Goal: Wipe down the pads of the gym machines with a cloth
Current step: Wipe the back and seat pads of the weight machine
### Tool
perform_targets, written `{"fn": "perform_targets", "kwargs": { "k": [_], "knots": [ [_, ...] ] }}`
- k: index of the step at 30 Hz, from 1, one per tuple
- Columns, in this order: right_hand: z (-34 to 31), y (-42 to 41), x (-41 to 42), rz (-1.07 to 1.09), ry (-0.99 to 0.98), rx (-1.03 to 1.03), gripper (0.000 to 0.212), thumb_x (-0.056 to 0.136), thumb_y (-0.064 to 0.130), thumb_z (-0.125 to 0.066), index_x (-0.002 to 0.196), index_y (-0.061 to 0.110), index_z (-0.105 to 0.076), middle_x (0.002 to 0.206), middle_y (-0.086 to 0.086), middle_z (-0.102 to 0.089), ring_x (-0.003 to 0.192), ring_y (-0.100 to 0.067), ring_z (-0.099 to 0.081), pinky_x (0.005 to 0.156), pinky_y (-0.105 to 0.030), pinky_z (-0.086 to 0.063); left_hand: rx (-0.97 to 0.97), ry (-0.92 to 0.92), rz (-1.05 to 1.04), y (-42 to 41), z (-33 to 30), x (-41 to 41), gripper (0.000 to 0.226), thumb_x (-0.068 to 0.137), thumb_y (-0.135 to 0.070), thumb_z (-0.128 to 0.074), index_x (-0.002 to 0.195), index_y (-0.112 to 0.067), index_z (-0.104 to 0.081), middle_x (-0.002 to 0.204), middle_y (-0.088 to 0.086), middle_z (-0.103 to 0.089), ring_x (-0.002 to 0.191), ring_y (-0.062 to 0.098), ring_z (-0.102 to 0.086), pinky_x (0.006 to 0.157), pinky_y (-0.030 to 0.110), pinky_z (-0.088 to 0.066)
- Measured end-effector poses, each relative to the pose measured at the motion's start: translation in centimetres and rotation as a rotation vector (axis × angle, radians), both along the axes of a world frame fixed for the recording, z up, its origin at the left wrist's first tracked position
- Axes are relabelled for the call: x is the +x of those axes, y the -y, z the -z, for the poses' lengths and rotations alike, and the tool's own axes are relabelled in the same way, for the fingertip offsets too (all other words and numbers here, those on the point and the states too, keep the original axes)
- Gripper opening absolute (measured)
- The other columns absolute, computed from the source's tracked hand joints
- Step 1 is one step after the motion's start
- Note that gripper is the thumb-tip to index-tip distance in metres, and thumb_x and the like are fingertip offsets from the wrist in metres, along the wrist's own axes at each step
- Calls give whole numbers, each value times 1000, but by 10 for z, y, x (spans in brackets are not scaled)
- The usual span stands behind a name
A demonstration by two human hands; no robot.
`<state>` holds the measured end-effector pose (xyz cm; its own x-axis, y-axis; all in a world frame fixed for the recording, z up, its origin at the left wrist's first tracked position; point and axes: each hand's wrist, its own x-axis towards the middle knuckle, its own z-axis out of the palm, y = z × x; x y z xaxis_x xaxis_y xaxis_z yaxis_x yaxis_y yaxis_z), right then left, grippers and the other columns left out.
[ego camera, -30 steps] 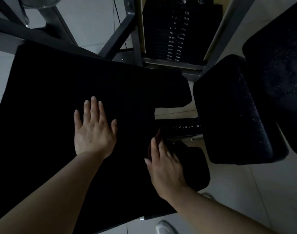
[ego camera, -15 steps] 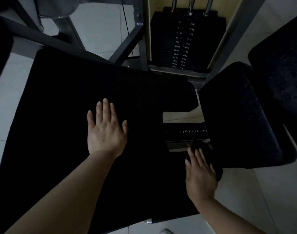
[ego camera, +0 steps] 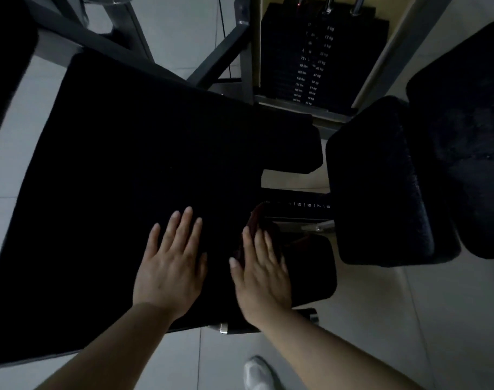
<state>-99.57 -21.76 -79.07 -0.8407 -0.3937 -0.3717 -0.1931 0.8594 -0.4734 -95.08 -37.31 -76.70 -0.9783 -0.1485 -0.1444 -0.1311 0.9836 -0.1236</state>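
a dim view looking down at a gym machine. a big black seat pad [ego camera: 127,178] fills the left and middle. the left hand [ego camera: 171,266] lies flat on it, fingers straight and slightly spread, holding nothing. just beside it, the right hand [ego camera: 261,270] presses flat with straight fingers on a dark reddish cloth [ego camera: 261,223] (hard to make out in the low light), which lies at the pad's right edge beside a notch. a second pad [ego camera: 380,181] stands to the right, apart from the hands. a weight stack [ego camera: 316,57] with printed numbers is at the top. pale floor tiles [ego camera: 380,319] show below, with a white shoe [ego camera: 258,374] at the bottom edge.
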Motion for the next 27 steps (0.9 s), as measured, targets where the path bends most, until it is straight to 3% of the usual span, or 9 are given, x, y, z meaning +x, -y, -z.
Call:
{"fn": "perform_targets", "kwargs": {
  "k": [2,5,8,11,14,16,20,24,27],
  "knots": [
    [12,-25,-13,-3,-10,25,66,91,61,3,150,33,11,158,11,12,147,-11,8,118,-36,-4,-7,17,-6,-1,1,-2,63,96,-43,-18,147,-8,-31,156,11,-22,145,26,-18,115,49,-18],
    [28,-49,-35,12,-114,95,75,87,56,5,149,27,-24,156,2,-23,144,-17,-19,116,-34,-14,-14,12,-6,1,2,0,62,96,-43,-19,147,-9,-30,157,11,-21,146,26,-16,116,47,-16],
    [45,-73,-58,38,-194,102,69,90,50,-4,126,19,-54,128,-4,-54,121,-24,-47,103,-36,-33,-2,4,-6,0,1,0,61,97,-42,-19,147,-9,-32,156,11,-22,145,26,-17,116,47,-16],
    [57,-92,-80,147,-79,119,49,101,40,-20,111,12,-59,116,-9,-58,111,-29,-52,91,-37,-38,0,-10,-9,0,2,0,61,97,-42,-19,147,-10,-32,156,11,-22,145,26,-18,115,48,-17],
    [57,-86,-65,268,-110,94,47,102,34,-22,131,12,-53,140,-9,-48,132,-26,-39,107,-35,-29,-7,-22,-9,-1,3,-1,62,97,-43,-18,147,-10,-32,156,11,-23,145,26,-18,115,48,-16],
    [47,-65,-36,267,-152,94,62,98,44,-10,147,14,-33,155,-5,-28,145,-21,-18,116,-32,-11,-10,-27,-8,-2,4,-1,62,97,-44,-18,146,-9,-32,156,12,-24,145,26,-18,115,48,-15],
    [22,-12,17,157,-139,-13,93,81,64,23,152,10,-5,160,-7,-3,146,-15,6,113,-24,15,-17,-39,-5,-3,4,-1,62,97,-45,-17,146,-9,-31,155,12,-24,145,26,-18,115,47,-15],
    [16,-12,17,30,-132,33,83,78,62,26,147,16,16,157,-2,15,142,-10,19,114,-29,15,-20,-35,-5,-3,4,1,63,98,-45,-15,146,-9,-31,156,12,-23,145,26,-17,115,47,-17],
    [25,-53,-11,-110,-145,119,70,85,61,18,148,30,16,159,8,7,145,-7,13,117,-32,7,-27,-46,-7,-4,4,1,62,97,-44,-18,147,-9,-31,156,11,-23,145,25,-17,116,46,-16]
  ]
}}
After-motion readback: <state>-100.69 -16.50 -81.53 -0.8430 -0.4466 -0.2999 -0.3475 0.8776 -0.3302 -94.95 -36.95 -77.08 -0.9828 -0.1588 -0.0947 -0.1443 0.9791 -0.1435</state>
